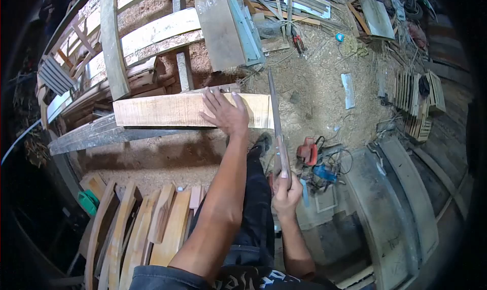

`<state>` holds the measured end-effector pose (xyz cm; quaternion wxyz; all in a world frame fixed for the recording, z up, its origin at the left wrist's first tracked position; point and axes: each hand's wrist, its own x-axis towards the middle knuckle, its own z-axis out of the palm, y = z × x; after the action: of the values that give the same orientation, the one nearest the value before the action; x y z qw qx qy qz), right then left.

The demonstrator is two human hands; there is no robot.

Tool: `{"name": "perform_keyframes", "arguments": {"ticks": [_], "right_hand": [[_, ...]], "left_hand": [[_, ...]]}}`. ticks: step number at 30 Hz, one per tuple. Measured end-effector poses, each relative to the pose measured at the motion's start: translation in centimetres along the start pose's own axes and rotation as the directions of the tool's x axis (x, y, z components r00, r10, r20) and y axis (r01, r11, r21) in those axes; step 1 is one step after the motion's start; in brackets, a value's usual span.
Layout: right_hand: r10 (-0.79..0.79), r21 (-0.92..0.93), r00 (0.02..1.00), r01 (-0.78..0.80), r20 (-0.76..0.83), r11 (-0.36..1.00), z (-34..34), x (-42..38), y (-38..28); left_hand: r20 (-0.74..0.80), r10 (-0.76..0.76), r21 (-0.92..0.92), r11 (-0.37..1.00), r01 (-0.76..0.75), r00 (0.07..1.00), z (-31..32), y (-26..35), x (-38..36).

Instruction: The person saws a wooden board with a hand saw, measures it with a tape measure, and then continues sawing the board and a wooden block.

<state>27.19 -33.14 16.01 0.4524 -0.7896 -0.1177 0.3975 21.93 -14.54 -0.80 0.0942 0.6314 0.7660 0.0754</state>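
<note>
A pale wooden board (162,111) lies crosswise before me on a dark, weathered beam (91,136). My left hand (227,112) rests on top of it near its right part, fingers spread and palm down. My right hand (287,192) is wrapped round the handle of a handsaw (275,107). The long, narrow blade points away from me and runs along the board's right end, overlapping that edge in this view.
Shaped wooden pieces (165,219) lean at the lower left. A red power tool (308,151) and a blue one (324,173) lie right of my foot among cables. Red-handled pliers (298,44) lie on the sawdust-covered floor. Wood slats (416,100) are stacked at right.
</note>
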Motion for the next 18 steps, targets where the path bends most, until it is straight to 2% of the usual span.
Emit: {"name": "perform_keyframes", "arguments": {"ticks": [1,2,5,6,7,9,12,17,18], "right_hand": [[-0.025,-0.019,1.000,0.024,-0.007,1.000,0.5,-0.7,0.4],[0.022,0.076,1.000,-0.021,-0.006,0.997,0.8,-1.2,2.2],[-0.092,0.004,0.995,0.092,-0.027,0.996,1.1,-1.4,3.9],[-0.086,-0.003,0.995,0.086,-0.051,0.996,1.2,-1.4,4.4],[-0.101,-0.005,0.994,0.101,-0.050,0.995,1.1,-1.4,4.8],[-0.145,-0.011,0.989,0.145,-0.033,0.989,0.7,-1.0,5.7],[-0.159,-0.003,0.987,0.159,-0.029,0.987,0.6,-0.3,6.4],[-0.183,0.061,0.983,0.185,-0.029,0.981,-0.1,-1.3,8.9],[-0.202,0.018,0.979,0.201,0.001,0.979,-0.9,-1.9,9.5]], "left_hand": [[0.004,0.015,-0.004,1.000,-0.014,1.000,-0.1,-0.3,-0.1],[0.069,0.038,0.007,0.999,-0.038,0.997,-0.3,-0.8,-0.1],[0.116,0.318,0.022,0.946,-0.323,0.941,-1.0,-2.5,-1.0],[0.290,0.477,0.019,0.864,-0.503,0.830,-2.7,-3.2,-0.7],[0.235,0.727,-0.139,0.683,-0.717,0.646,-2.9,-4.3,0.1],[0.322,0.868,-0.206,0.453,-0.868,0.377,-3.8,-4.7,1.4],[0.348,0.875,-0.092,0.388,-0.917,0.336,-3.0,-4.6,3.2],[0.274,0.871,-0.124,0.452,-0.883,0.408,-2.5,-4.2,3.4],[0.250,0.871,-0.138,0.464,-0.875,0.423,-2.4,-4.2,3.3]]}}
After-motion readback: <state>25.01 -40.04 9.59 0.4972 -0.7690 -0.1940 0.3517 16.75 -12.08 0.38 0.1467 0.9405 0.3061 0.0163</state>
